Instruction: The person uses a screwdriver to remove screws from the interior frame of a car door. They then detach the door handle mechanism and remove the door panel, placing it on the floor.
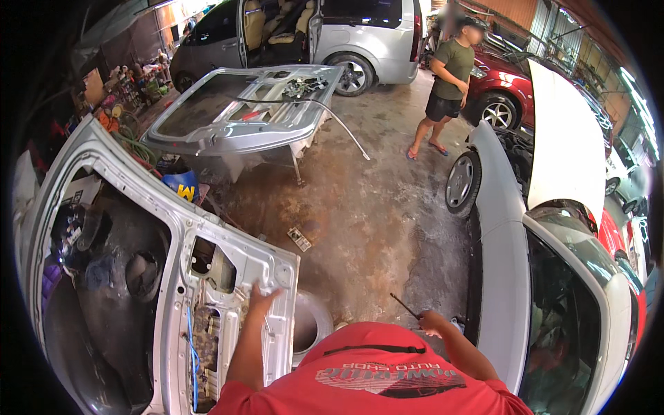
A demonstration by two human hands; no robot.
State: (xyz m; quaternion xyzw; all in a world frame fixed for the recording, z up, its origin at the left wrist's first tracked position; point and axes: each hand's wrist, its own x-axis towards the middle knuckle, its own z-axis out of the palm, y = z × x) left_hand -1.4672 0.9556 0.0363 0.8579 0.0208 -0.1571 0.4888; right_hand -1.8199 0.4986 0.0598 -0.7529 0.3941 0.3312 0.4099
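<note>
A stripped silver tailgate [277, 263] with a large dark window stands close on my left. My left hand [263, 301] is at its inner panel, fingers apart and holding nothing; whether it touches the metal I cannot tell. Blue cable [193, 360] hangs in an opening of that panel, below the hand. To the right of my body, my right hand [433, 322] is closed around a slim dark rod-shaped tool [402, 304], whose free end points forward and left. The tool's other end is hidden in the fist.
Ahead, a second silver tailgate [238, 138] lies flat on a stand, a long strip [346, 131] jutting off it. A silver car [501, 228] with raised hood flanks my right. A person [449, 79] stands near a red car [498, 79]. A small tray-like piece [299, 239] lies on the floor.
</note>
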